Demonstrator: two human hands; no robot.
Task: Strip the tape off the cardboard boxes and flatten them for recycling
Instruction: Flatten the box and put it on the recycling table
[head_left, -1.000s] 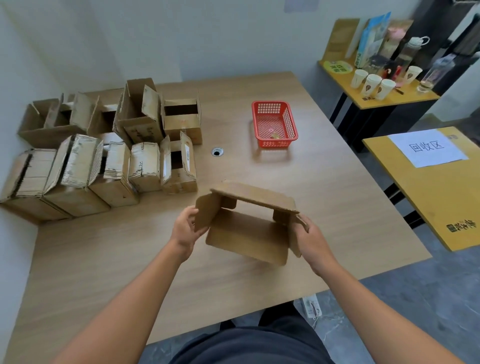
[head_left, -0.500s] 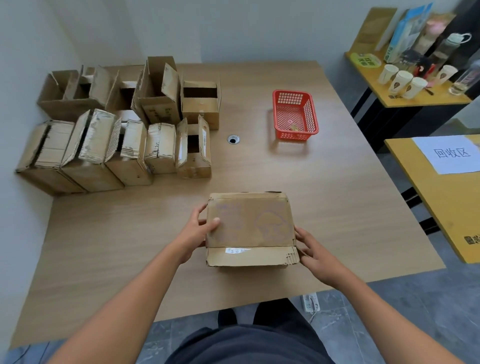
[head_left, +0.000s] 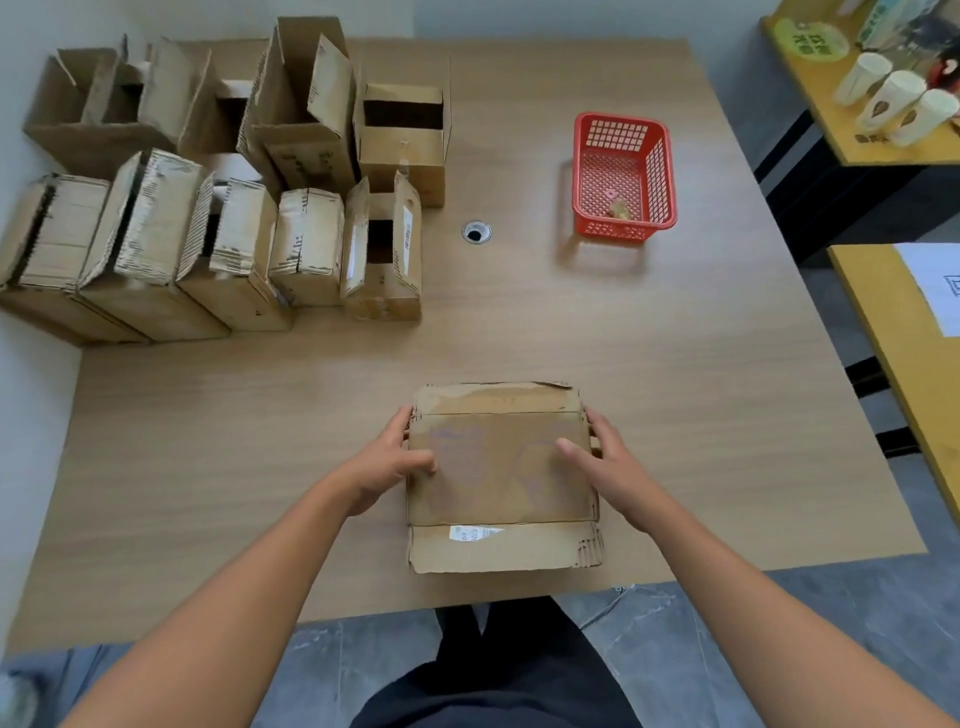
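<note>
The box (head_left: 498, 467) lies collapsed on the surface (head_left: 675, 389) at 6 o'clock, close to the near edge, with one flap spread away from me and one toward me. The near flap carries a white label (head_left: 475, 533). My left grip (head_left: 387, 462) holds its 9 o'clock edge and my right grip (head_left: 602, 457) its 3 o'clock edge, each with the thumb on the top panel and the fingers curled at the side. I judge this to be the flattening step, nearly done. Next I need a firm press to set the creases, then a place to put the flat piece, then a fresh box.

The other boxes (head_left: 150, 223) stand in two rows at 10 to 11 o'clock, against the wall, most with flaps up. A red basket (head_left: 621, 118) sits at 1 o'clock, holding something small, perhaps balled tape. A cable hole (head_left: 475, 232) is at 12. Beyond the surface, a yellow side table with paper cups (head_left: 893, 104) is at 2 o'clock, another with a white sheet (head_left: 930, 291) at 3. The floor is grey tile.
</note>
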